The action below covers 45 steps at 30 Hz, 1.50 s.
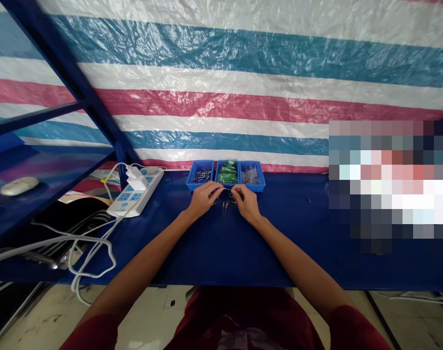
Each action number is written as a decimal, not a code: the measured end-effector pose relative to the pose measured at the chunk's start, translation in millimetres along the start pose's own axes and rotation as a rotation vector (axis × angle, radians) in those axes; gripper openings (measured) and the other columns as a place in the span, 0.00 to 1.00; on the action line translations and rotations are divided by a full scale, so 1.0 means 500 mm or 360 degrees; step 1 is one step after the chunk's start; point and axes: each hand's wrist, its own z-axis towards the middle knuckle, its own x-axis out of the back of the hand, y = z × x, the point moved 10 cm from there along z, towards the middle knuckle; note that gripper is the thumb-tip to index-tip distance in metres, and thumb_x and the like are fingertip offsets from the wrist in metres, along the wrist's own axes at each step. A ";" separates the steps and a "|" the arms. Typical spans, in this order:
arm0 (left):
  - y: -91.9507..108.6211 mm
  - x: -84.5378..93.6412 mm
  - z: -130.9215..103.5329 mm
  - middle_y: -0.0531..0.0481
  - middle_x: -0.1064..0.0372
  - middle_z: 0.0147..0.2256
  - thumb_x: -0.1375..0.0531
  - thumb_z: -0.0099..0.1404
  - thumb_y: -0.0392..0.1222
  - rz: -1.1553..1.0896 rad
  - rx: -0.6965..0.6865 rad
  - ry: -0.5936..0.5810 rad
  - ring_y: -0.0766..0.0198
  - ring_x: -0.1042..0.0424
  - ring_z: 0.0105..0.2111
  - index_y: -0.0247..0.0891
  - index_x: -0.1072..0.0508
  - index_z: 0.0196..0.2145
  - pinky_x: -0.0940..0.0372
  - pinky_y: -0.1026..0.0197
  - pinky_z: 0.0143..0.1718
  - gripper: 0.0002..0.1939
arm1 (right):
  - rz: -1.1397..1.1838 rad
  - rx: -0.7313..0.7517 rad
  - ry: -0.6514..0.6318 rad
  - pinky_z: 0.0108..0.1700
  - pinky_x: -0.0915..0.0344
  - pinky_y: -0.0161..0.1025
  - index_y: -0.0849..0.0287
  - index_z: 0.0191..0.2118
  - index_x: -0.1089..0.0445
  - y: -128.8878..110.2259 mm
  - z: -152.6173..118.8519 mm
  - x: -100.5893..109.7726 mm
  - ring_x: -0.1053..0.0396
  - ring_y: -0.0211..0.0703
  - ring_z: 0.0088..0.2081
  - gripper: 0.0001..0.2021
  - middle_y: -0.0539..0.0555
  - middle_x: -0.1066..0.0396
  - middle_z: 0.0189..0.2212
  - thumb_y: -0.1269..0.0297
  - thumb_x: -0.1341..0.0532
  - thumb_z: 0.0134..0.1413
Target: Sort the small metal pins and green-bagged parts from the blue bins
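Observation:
My left hand (203, 198) and my right hand (246, 200) are close together over the blue table, just in front of three small blue bins. The fingers of each hand are pinched, and a thin piece (227, 188) spans the gap between them, seemingly held at both ends. Several small thin parts (224, 209) lie on the table between and below the hands. The left bin (189, 183) contains dark and silvery thin pieces, the middle bin (217, 182) green packets, and the right bin (262, 183) clear plastic bags.
At the left, a white power strip (132, 206) with plugged-in adapters and loose white cables (110, 250) lies by the blue frame. A pale mouse-like object (19, 185) rests on the shelf. A small dark piece (308, 199) lies to the right. The far right is pixelated.

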 end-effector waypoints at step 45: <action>-0.003 0.009 -0.018 0.48 0.27 0.30 0.44 0.68 0.42 -0.0121 -0.0011 0.0046 0.66 0.29 0.29 0.36 0.26 0.34 0.34 0.64 0.33 0.09 | -0.0102 0.0131 0.0028 0.35 0.37 0.36 0.58 0.35 0.30 -0.029 -0.001 0.008 0.33 0.40 0.29 0.14 0.53 0.29 0.29 0.57 0.48 0.63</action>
